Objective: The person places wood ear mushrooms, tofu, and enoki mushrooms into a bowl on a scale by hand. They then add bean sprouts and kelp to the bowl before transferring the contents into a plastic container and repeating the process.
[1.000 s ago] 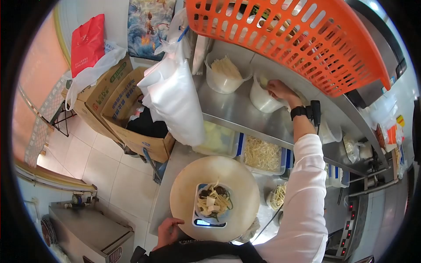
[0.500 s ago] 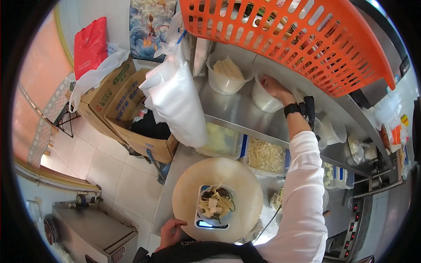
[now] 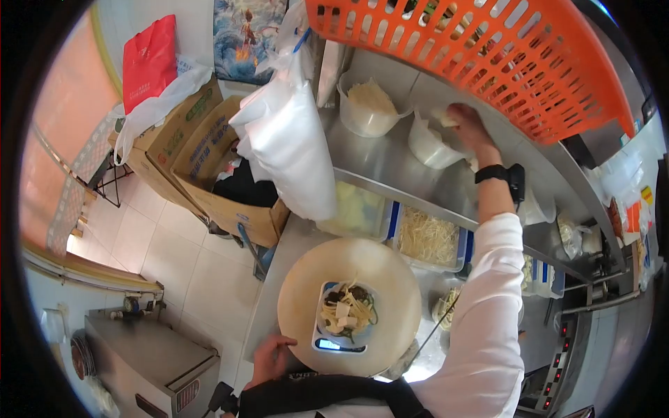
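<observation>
My right hand point(image 3: 468, 125), with a black band on the wrist, is raised over a white tub point(image 3: 433, 143) on the metal shelf. Its fingers are closed around something pale. Beside that tub stands another clear tub point(image 3: 368, 115) with pale strips in it. Low in the view, my left hand point(image 3: 272, 357) is at the left edge of the round board point(image 3: 296, 282), blurred, its finger state unclear. On the board a scale point(image 3: 339, 346) with a lit display bears a bowl of mixed food point(image 3: 346, 313) with white cubes on top.
An orange basket point(image 3: 488, 63) hangs over the shelf. Bean sprouts point(image 3: 428, 237) fill a container below. A white plastic bag point(image 3: 289, 150) hangs left of the shelf, near cardboard boxes point(image 3: 167, 143). At the lower left is a metal cabinet point(image 3: 150, 348).
My right hand has lifted out of the white tub, now with something pale in its fingers. The whole view has shifted slightly. My left hand stays near the board.
</observation>
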`<action>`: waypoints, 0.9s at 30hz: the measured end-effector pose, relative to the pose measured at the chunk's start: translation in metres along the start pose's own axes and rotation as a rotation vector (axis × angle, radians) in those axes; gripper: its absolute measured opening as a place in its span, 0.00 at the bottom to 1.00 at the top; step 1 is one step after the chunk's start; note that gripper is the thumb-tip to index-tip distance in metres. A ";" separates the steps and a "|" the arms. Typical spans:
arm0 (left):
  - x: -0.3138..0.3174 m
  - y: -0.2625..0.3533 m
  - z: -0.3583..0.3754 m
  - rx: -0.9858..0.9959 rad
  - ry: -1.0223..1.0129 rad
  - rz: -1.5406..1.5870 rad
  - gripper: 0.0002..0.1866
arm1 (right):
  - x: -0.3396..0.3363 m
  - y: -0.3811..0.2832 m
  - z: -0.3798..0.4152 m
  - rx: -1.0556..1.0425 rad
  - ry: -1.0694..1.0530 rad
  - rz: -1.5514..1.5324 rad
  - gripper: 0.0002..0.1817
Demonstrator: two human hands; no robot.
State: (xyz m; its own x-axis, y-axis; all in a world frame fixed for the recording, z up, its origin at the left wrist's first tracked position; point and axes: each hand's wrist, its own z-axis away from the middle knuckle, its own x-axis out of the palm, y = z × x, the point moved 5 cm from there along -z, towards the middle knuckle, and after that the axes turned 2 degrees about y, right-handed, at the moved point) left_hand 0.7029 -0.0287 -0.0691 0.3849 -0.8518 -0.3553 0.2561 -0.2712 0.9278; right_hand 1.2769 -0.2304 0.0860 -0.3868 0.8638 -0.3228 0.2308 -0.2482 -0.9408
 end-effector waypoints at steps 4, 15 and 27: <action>-0.010 0.019 -0.017 0.063 0.038 0.033 0.10 | 0.038 -0.065 0.094 -0.045 -0.045 -0.389 0.10; 0.060 0.075 -0.060 0.028 -0.232 0.654 0.14 | 0.206 -0.028 0.355 0.028 -0.298 -0.284 0.22; 0.050 0.035 -0.048 0.018 -0.013 0.667 0.12 | 0.193 0.031 0.377 0.080 -0.026 -0.369 0.19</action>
State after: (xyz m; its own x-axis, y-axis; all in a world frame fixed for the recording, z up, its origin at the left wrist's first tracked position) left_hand 0.7733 -0.0593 -0.0592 0.4450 -0.8449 0.2967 -0.0476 0.3086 0.9500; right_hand 0.8727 -0.2366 -0.0449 -0.4539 0.8902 0.0382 0.0012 0.0435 -0.9991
